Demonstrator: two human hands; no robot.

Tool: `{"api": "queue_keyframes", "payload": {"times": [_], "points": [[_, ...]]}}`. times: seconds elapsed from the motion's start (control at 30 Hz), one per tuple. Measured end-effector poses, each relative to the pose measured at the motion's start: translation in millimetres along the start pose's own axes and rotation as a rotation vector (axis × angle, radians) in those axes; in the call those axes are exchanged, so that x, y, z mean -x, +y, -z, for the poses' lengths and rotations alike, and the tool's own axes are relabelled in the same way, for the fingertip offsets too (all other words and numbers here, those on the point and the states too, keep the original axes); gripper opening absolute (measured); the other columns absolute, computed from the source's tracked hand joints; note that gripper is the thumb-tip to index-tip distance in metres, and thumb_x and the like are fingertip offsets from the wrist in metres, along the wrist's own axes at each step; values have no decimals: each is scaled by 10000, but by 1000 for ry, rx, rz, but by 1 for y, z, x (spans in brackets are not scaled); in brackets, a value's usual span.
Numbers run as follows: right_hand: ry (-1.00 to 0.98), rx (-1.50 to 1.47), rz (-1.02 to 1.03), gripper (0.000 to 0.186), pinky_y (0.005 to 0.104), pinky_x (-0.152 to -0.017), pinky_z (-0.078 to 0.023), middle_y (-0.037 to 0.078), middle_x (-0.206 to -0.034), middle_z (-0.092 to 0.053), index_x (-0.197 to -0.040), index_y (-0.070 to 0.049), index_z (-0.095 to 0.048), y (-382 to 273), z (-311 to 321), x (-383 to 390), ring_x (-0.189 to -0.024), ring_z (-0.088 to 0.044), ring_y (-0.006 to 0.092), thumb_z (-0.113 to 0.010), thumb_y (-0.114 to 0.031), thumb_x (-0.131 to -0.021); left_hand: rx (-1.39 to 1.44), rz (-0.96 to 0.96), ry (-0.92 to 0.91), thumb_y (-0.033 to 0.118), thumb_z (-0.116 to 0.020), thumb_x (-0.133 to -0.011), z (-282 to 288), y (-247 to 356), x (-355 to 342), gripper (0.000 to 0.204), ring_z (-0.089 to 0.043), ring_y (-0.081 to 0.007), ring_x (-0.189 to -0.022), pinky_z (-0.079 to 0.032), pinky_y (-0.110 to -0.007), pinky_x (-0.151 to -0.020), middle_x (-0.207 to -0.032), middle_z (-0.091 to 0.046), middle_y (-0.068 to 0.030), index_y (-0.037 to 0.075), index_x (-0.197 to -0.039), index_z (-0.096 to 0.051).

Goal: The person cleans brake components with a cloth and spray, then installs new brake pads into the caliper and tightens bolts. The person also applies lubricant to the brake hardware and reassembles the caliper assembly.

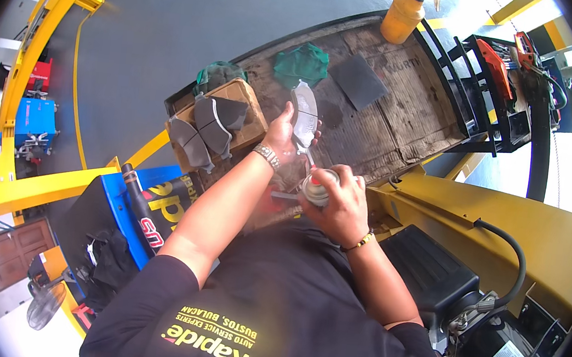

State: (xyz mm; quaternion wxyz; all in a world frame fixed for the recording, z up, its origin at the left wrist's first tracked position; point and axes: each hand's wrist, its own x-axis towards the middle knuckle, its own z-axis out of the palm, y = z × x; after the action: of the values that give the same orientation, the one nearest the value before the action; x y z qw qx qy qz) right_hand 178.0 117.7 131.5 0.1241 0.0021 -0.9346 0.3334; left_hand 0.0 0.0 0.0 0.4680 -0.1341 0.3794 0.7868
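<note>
My left hand (281,135) holds a brake pad (304,116) upright over the wooden tabletop, thumb on one side and fingertips showing on the other. Its pale grey backing face looks up. Close below the pad, my right hand (343,202) is wrapped round a spray can (314,191), its forefinger over the can's top. A thin light streak runs between can and pad; whether it is spray or a straw I cannot tell. Left of my left hand, several more brake pads (213,128) lie on an open cardboard box (254,111).
The worn wooden tabletop (410,125) has a dark raised rim. On it are a green cloth (301,64), a dark flat sheet (359,81) and an orange bottle (402,19). Another green cloth (220,74) sits behind the box. A yellow steel beam (477,216) stands close at right.
</note>
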Motion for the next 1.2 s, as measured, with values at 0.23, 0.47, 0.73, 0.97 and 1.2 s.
{"api": "queue_keyframes", "payload": {"times": [0.23, 0.47, 0.73, 0.97, 1.2], "points": [[44, -7, -11, 533, 394, -769, -424, 96, -1003, -591, -1155, -155, -598, 6, 5, -5, -907, -591, 276, -830, -248, -684, 6, 63, -33, 600, -237, -1020, -9, 6, 8, 632, -665, -242, -834, -557, -378, -679, -1097, -672, -128, 111, -1291, -532], [46, -19, -94, 521, 424, -787, -437, 98, -1001, -596, -1146, -185, -605, 19, 7, 5, -922, -604, 285, -828, -248, -680, -113, 74, 8, 594, -269, -1021, -14, 12, 15, 611, -671, -230, -750, -552, -362, -592, -1070, -680, -127, 107, -1255, -554], [188, -21, -113, 526, 421, -785, -439, 118, -1000, -591, -1155, -198, -617, 37, 19, -15, -903, -612, 283, -830, -263, -678, -306, 91, -88, 638, -276, -1001, -22, 13, 22, 654, -668, -199, -768, -538, -352, -633, -1020, -703, -96, 115, -1222, -602], [172, -38, -61, 520, 407, -737, -443, 106, -968, -578, -1120, -200, -647, 29, 15, -12, -866, -607, 266, -842, -292, -646, -348, 101, -71, 615, -257, -1013, -32, 12, 25, 626, -683, -176, -788, -562, -304, -606, -1029, -691, -113, 119, -1285, -525], [195, -44, -65, 518, 391, -731, -426, 88, -950, -575, -1119, -210, -643, 28, 21, -14, -856, -598, 251, -838, -289, -645, -343, 97, -144, 641, -271, -997, -32, 15, 27, 664, -696, -202, -772, -568, -303, -571, -1022, -691, -141, 99, -1297, -511]]}}
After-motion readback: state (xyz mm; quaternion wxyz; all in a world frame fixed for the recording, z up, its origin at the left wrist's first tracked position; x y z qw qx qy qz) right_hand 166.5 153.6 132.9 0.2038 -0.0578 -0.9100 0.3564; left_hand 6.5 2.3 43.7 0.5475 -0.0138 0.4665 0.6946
